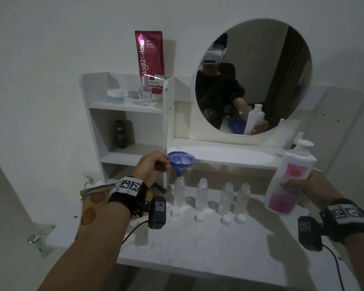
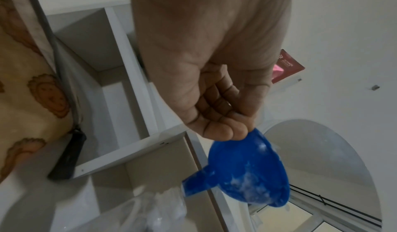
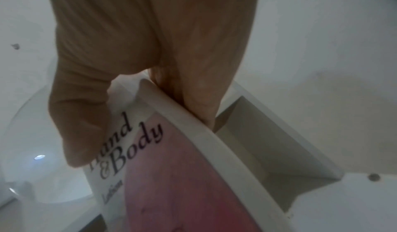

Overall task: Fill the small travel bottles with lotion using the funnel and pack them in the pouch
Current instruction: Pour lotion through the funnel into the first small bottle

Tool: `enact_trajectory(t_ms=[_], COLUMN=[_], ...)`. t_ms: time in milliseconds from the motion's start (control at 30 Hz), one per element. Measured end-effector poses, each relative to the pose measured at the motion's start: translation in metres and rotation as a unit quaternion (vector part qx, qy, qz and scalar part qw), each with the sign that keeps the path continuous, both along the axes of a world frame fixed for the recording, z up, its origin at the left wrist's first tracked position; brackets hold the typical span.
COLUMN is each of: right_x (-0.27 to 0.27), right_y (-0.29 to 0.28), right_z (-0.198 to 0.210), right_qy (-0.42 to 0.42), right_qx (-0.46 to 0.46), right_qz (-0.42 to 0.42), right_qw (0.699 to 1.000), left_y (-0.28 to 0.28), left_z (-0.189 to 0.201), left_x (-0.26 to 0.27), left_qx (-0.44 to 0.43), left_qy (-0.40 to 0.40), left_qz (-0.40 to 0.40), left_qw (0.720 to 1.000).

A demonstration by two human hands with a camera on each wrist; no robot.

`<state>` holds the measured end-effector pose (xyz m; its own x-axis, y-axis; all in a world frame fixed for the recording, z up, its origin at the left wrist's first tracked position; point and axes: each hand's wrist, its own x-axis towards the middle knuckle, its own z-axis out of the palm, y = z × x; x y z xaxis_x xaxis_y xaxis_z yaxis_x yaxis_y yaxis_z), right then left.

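White caps [image 1: 201,217] fronting bottles [image 1: 201,194], pouch [image 1: 90,206] left

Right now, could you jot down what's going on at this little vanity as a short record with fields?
left hand: pinches the rim of the blue funnel
funnel: smeared white inside, spout just above the leftmost travel bottle
right hand: grips the lotion bottle, upright, cap on
travel bottles: four in a row on the table, uncapped
caps: white, one in front of each bottle
pouch: lion print, at the table's left edge
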<state>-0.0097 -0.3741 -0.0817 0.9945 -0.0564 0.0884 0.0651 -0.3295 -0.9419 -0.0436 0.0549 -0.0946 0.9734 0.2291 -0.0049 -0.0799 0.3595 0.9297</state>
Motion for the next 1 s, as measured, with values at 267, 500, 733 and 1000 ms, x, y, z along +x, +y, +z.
enact_trajectory(t_ms=[267, 500, 733, 1000], right_x=[0.001, -0.001, -0.004, -0.006], right_y=[0.001, 0.000, 0.002, 0.005], right_z=[-0.031, -0.039, -0.035, -0.033], right_qy=[0.026, 0.025, 0.038, 0.049], right_qx=[0.005, 0.007, 0.009, 0.009], right_qz=[0.007, 0.010, 0.005, 0.000], right_qw=[1.000, 1.000, 0.999, 0.999], left_y=[0.005, 0.008, 0.009, 0.003], left_z=[-0.008, -0.004, -0.006, -0.004], left_x=[0.006, 0.004, 0.004, 0.010], left_qx=[-0.019, 0.021, 0.025, 0.108], left_qy=[0.013, 0.009, 0.011, 0.008], left_qz=[-0.031, -0.025, -0.043, -0.005], left_qw=[0.999, 0.999, 0.999, 0.994])
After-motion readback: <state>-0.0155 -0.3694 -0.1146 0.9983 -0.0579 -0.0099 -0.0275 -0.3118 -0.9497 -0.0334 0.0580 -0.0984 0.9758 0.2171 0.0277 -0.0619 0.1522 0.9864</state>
